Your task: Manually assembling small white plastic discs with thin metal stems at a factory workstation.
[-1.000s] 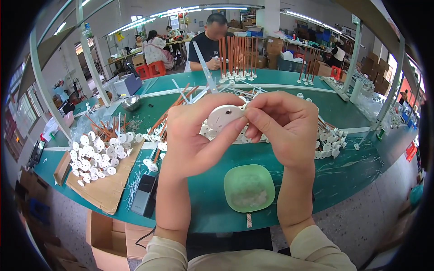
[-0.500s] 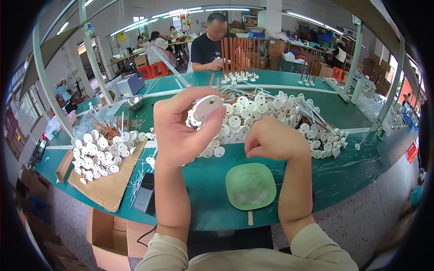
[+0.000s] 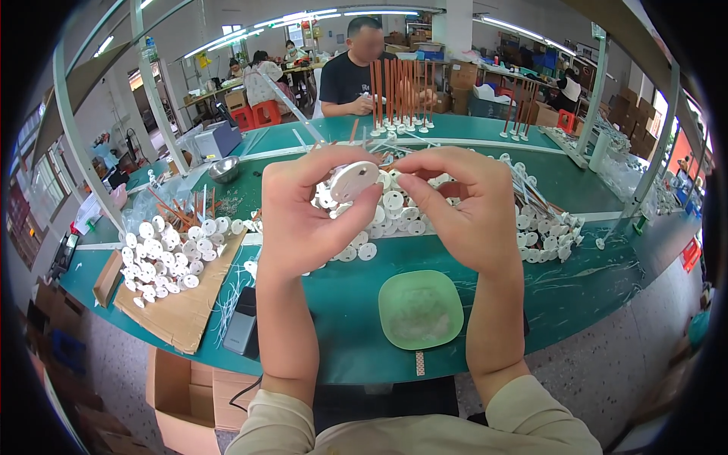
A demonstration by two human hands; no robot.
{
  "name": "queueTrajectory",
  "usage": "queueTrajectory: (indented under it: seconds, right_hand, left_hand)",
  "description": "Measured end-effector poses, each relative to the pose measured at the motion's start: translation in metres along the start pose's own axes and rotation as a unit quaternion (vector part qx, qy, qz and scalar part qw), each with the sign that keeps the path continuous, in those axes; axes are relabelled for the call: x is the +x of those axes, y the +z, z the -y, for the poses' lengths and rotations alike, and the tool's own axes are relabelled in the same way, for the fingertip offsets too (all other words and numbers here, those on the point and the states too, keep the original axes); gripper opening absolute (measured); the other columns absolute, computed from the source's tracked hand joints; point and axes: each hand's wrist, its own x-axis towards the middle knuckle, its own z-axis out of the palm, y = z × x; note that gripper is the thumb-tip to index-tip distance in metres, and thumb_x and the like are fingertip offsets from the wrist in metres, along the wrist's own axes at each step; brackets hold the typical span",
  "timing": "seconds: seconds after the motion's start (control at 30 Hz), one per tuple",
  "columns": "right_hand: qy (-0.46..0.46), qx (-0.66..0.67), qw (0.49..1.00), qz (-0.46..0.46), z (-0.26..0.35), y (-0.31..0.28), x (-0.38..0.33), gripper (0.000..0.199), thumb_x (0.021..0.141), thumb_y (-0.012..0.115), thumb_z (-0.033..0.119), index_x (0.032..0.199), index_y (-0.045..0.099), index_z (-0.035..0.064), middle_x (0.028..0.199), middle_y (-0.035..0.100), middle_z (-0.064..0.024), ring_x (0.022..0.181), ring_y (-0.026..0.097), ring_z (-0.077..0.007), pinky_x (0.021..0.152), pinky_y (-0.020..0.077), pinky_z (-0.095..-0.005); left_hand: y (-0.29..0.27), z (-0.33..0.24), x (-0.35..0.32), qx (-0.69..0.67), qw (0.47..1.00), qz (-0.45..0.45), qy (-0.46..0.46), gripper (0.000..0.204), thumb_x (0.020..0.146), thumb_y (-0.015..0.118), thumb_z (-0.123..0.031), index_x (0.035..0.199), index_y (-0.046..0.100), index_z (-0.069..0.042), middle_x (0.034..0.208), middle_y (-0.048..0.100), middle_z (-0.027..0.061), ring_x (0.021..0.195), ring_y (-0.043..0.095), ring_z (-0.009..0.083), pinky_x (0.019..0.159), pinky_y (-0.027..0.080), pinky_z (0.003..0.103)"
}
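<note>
My left hand (image 3: 299, 216) is raised over the table and pinches a white round disc (image 3: 353, 182) with small holes, thumb below and fingers above. Close beside the disc, my right hand (image 3: 474, 208) has its thumb and forefinger brought together. Whatever lies between those fingertips is too small to make out. Below the hands stands a square green bowl (image 3: 390, 292) with rounded corners, holding a heap of small whitish pieces. Behind the hands spreads a large pile of similar white discs (image 3: 393, 201), partly hidden by them.
On the left, more white discs (image 3: 155, 258) lie on a cardboard sheet (image 3: 178, 322), near a dark grey device (image 3: 241, 322). Brown rods on white bases (image 3: 402, 95) stand at the far side, where a person (image 3: 349, 80) sits. A metal bowl (image 3: 224, 171) stands back left.
My right hand has risen from above the green bowl, its fingertips now beside the disc. My left hand keeps hold of the disc and has barely moved.
</note>
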Motion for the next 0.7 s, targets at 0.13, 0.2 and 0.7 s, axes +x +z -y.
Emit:
queueTrajectory:
  seconds: [0.13,0.2,0.7]
  right_hand:
    - [-0.004,-0.003,1.0,0.014,0.002,0.004,0.002,0.011,0.085,0.071,0.002,0.096,0.073,0.0014,0.089,0.072,-0.0047,0.077,0.066,-0.0098,0.058,0.0514,-0.0225]
    - [-0.019,0.004,0.999,0.033,0.001,0.006,0.003,0.007,0.085,0.071,0.001,0.092,0.072,0.0005,0.088,0.071,-0.0048,0.076,0.065,-0.0085,0.058,0.0501,-0.021]
    - [0.046,0.146,0.988,0.018,-0.001,0.009,-0.002,0.006,0.09,0.069,0.001,0.094,0.07,-0.0041,0.086,0.069,-0.0057,0.069,0.059,-0.0068,0.057,0.0484,-0.0203]
  left_hand:
    - [0.001,0.0,0.001,-0.003,1.0,0.01,0.009,0.023,0.074,0.073,-0.002,0.096,0.072,-0.002,0.08,0.072,0.0084,0.07,0.068,0.0118,0.065,0.051,0.025]
    - [0.0,0.001,0.0,-0.01,1.0,0.015,-0.001,0.023,0.074,0.073,-0.002,0.097,0.072,-0.002,0.079,0.073,0.0087,0.07,0.068,0.0122,0.065,0.051,0.025]
    - [0.0,-0.01,-0.002,-0.067,0.997,-0.006,-0.039,0.025,0.077,0.073,0.002,0.103,0.069,0.003,0.088,0.071,0.0081,0.081,0.065,0.0089,0.071,0.05,0.023]
